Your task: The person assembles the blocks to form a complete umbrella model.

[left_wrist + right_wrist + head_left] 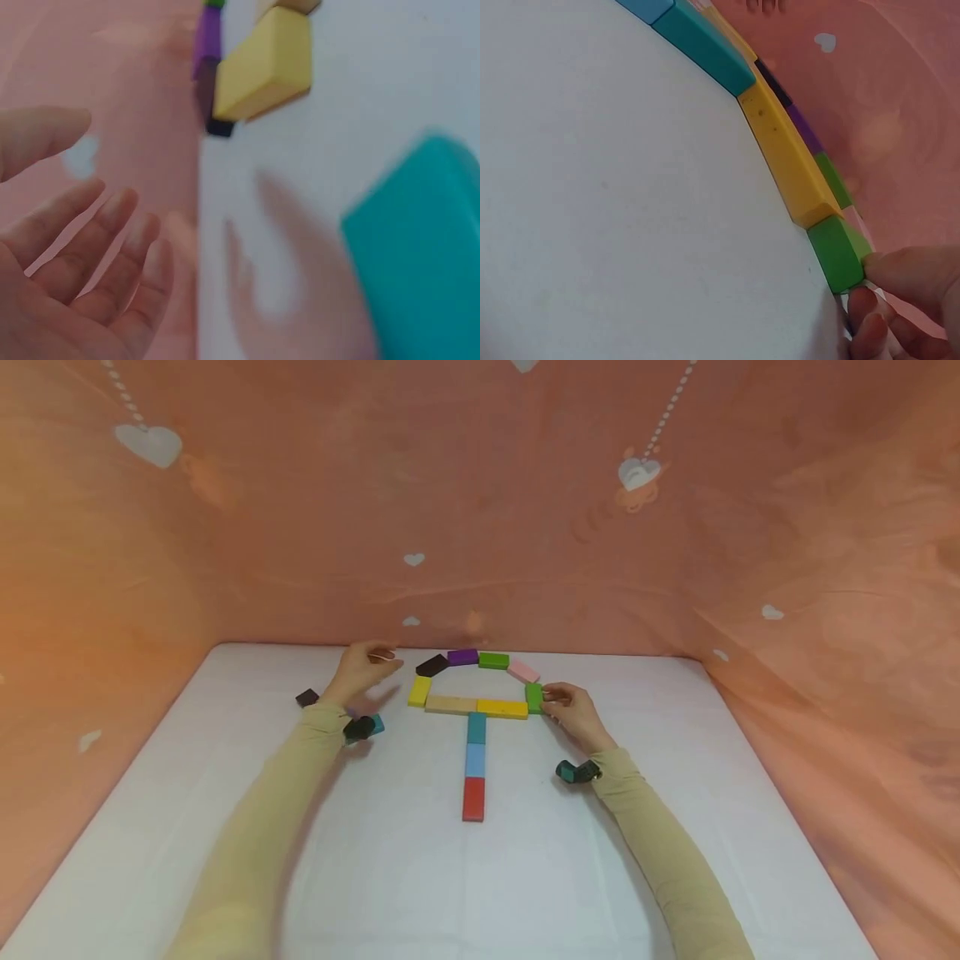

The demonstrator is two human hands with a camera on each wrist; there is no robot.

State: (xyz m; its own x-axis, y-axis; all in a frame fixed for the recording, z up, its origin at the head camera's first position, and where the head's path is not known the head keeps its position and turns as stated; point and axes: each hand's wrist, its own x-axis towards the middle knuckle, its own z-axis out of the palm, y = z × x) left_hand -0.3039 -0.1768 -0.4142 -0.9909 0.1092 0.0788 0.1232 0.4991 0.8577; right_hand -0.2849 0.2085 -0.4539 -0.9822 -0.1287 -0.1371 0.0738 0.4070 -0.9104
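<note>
Coloured wooden blocks form an arch: a yellow block (420, 692), a black block (432, 666), a purple block (462, 657), a green block (494, 661), a pink block (523, 671) and a right-end green block (534, 698). Across its base lie a plain wood block (451, 705) and a long yellow block (502, 709). A stem of teal (476, 727), light blue and red (473, 799) blocks runs down from there. My right hand (573, 714) holds the right-end green block by thumb and fingers. Empty, fingers spread, my left hand (82, 262) hovers left of the black block.
Left of the arch lie a loose dark block (307, 697) and a loose teal block (420, 255), partly behind the left wrist in the head view. A pinkish cloth with hearts (480, 510) stands behind the white tabletop (390, 877).
</note>
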